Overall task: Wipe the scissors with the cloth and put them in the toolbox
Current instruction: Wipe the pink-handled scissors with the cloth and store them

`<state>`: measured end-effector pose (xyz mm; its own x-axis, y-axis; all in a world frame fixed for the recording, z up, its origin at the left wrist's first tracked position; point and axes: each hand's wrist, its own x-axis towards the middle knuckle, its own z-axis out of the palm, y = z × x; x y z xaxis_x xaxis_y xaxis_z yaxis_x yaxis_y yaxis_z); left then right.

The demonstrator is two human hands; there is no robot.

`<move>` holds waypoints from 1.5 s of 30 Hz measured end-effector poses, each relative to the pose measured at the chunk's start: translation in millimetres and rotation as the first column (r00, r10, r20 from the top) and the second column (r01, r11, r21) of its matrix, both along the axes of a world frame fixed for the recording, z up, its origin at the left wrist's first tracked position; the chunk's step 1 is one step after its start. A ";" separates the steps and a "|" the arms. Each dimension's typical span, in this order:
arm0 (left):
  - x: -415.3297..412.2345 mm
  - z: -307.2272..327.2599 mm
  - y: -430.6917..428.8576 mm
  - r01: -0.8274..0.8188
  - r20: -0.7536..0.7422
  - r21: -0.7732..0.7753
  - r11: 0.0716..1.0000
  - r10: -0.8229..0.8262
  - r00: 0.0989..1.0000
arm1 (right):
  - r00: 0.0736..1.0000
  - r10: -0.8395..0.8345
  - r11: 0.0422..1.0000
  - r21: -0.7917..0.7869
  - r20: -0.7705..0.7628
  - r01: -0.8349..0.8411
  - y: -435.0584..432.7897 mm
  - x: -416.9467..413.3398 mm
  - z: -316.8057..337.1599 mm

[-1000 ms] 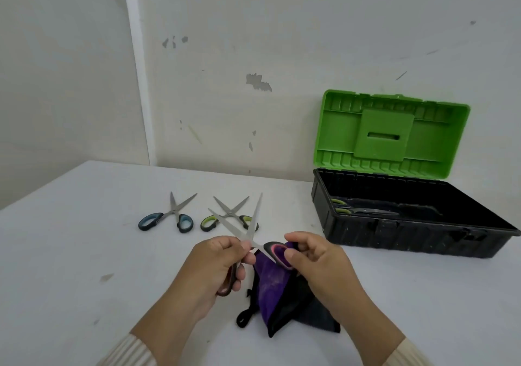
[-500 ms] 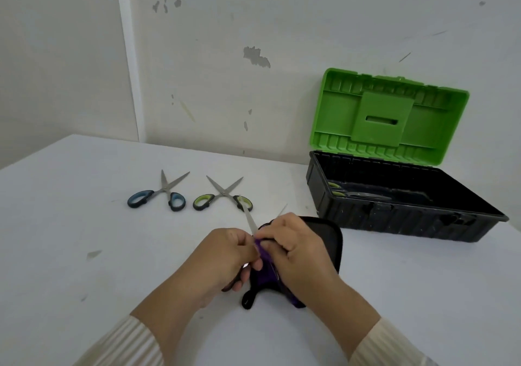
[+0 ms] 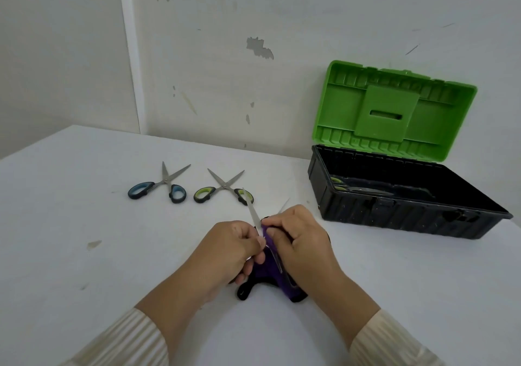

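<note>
My left hand (image 3: 229, 248) grips a pair of open scissors (image 3: 251, 212) whose blades stick up and away between both hands; its handles are hidden under my fingers. My right hand (image 3: 303, 241) pinches a purple and black cloth (image 3: 270, 278) against one blade. Two more pairs lie open on the white table: blue-handled scissors (image 3: 162, 188) at the left and green-handled scissors (image 3: 224, 189) beside them. The black toolbox (image 3: 394, 216) stands at the right with its green lid (image 3: 394, 111) raised; a green-handled pair (image 3: 355, 188) lies inside.
The white table (image 3: 84, 224) meets a scuffed wall behind the toolbox and the loose scissors. A small stain (image 3: 94, 243) marks the table at the left. Cream ribbed sleeves cover both my forearms at the bottom of the view.
My right hand has closed in on the blade with the cloth bunched round it, where a second ago it held the cloth apart. The hands have drawn together.
</note>
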<state>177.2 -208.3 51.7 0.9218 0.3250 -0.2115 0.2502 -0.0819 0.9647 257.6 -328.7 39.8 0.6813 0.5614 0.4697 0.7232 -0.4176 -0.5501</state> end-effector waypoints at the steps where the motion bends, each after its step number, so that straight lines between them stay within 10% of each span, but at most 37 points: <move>1: -0.5 0.2 -0.1 0.001 0.003 0.000 1.000 -0.001 1.000 | 1.000 -0.024 1.000 0.017 0.005 0.024 -0.5 2.1 1.3; 23: -3.0 2.9 4.8 0.069 -0.016 0.043 0.997 -0.068 0.998 | 0.937 -0.312 0.919 0.201 -0.160 0.340 -22.5 36.5 3.4; 31: -1.2 2.6 15.7 -0.037 0.030 -0.102 0.994 0.040 0.999 | 0.967 0.100 0.957 -0.245 -0.235 -0.158 -22.6 2.2 19.4; 36: -1.0 4.0 24.6 -0.025 0.011 -0.315 0.949 0.030 0.999 | 0.949 0.079 0.970 -0.197 -0.306 -0.144 -26.0 8.5 19.8; 42: 2.8 0.8 27.4 -0.063 0.056 -0.736 0.674 0.154 0.986 | 0.948 0.027 0.986 -0.151 -0.317 -0.078 -27.3 9.4 21.3; 45: 7.2 -9.5 6.3 -0.024 0.085 -0.624 0.781 0.098 0.992 | 0.952 0.017 0.995 -0.088 -0.304 -0.045 -21.7 8.1 14.9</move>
